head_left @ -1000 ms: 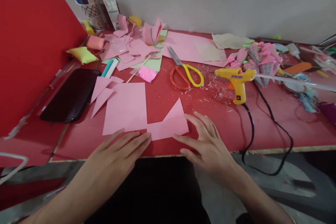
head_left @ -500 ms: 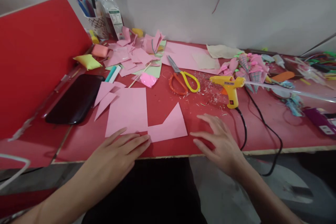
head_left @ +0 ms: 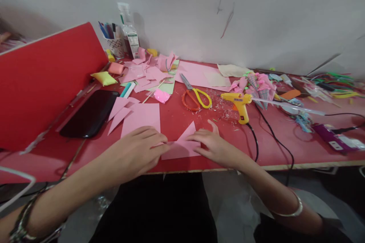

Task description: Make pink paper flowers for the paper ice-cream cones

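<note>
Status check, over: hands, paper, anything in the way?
Left grip at left end of pink paper. Right grip at its right side. Scissors lie beyond, apart from it.

Worktop [head_left: 269, 148]: red surface with a pale front edge.
Front middle: folded pink paper [head_left: 179, 152] near the edge, a flat pink sheet [head_left: 145, 115] to its left, both partly covered.
Front left: black phone-like device [head_left: 89, 114]; pointed pink pieces [head_left: 119, 115] overlapping the flat sheet's corner.
Back left: patterned pen cup [head_left: 116, 48] just beside an upright bottle [head_left: 132, 43]; yellow packet [head_left: 104, 78]; green sheet [head_left: 169, 88] bearing a heap of pink scraps [head_left: 142, 74].
Centre: scissors [head_left: 189, 98] with orange and yellow handles, blades closed; pale shavings [head_left: 226, 115] scattered near them.
Right: yellow glue gun [head_left: 239, 98]; cluster of pink cones [head_left: 264, 89]; purple object [head_left: 327, 136], partly blurred.
</note>
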Motion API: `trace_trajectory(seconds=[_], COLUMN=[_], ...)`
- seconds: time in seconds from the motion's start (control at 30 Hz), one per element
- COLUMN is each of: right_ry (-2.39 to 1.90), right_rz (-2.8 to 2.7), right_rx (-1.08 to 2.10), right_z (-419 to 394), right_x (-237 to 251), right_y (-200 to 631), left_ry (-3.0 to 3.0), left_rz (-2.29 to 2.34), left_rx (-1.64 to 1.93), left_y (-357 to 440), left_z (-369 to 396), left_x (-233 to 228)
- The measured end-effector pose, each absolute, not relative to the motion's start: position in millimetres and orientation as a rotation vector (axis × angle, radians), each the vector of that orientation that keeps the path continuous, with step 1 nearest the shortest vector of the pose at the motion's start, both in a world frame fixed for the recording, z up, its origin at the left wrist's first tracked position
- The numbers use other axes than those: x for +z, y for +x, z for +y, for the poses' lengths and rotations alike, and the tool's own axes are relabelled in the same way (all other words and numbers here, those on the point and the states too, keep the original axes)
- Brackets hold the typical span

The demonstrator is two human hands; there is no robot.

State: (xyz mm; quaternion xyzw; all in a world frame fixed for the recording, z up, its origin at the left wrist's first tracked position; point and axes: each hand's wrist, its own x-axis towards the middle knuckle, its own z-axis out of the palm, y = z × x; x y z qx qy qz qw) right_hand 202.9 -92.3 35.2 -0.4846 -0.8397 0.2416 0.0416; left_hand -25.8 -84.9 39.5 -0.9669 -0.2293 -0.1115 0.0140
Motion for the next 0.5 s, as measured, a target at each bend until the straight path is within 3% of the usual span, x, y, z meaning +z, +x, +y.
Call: trace_trajectory(seconds=[0.27, 0.4, 0.5], right_ry=[-1.417, -1.336, -1.329], right_rz=[-2.51, -2.501, -2.486], right_rx=[0.374, 0.361, 0.365], right_z=[-74.0, -68.2, -71.7], right_x=[40.5, 36.6, 38.1], right_y=[215.6, 217.2, 218.3], left_ry=[-2.991, -2.99, -3.147], left_rz=[-0.683, -0.618, -0.668], left_rx=[-0.371, -0.326, -0.482], left_y=[-3.4, 11.0, 14.1], left_z=[-73.7, -74.1, -78.0], left_x=[33.8, 29.0, 37.5])
